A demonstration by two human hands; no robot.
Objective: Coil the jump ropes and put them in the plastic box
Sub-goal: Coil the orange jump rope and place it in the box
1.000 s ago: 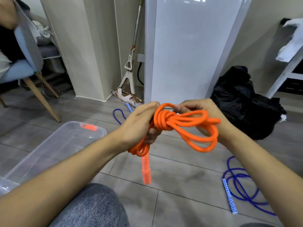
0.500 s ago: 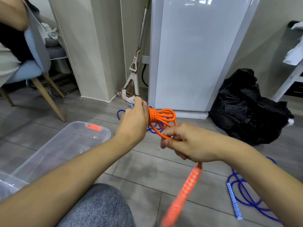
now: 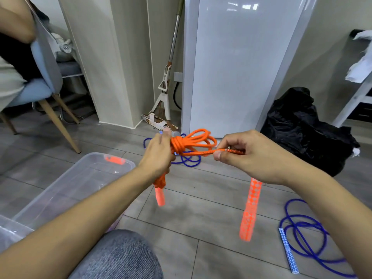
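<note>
My left hand [image 3: 159, 156] grips the wrapped middle of the coiled orange jump rope [image 3: 193, 140] above the floor. One orange handle [image 3: 160, 195] hangs below that hand. My right hand [image 3: 249, 156] pinches the free rope end, stretched taut to the right of the coil, and the second orange handle [image 3: 249, 210] dangles beneath it. The clear plastic box [image 3: 66, 186] with an orange latch sits open on the floor at lower left. A blue jump rope [image 3: 302, 234] lies loose on the floor at lower right; another blue rope [image 3: 189, 160] lies behind the coil.
A black plastic bag [image 3: 302, 127] sits against the wall at right. A white cabinet [image 3: 237, 63] and a mop [image 3: 163, 97] stand straight ahead. A chair [image 3: 44, 85] with another person is at far left. My knee [image 3: 120, 256] is at the bottom.
My right hand has pulled the free rope end out to the right and up, drawing it taut from the coil. The second handle now hangs straight down beneath it.
</note>
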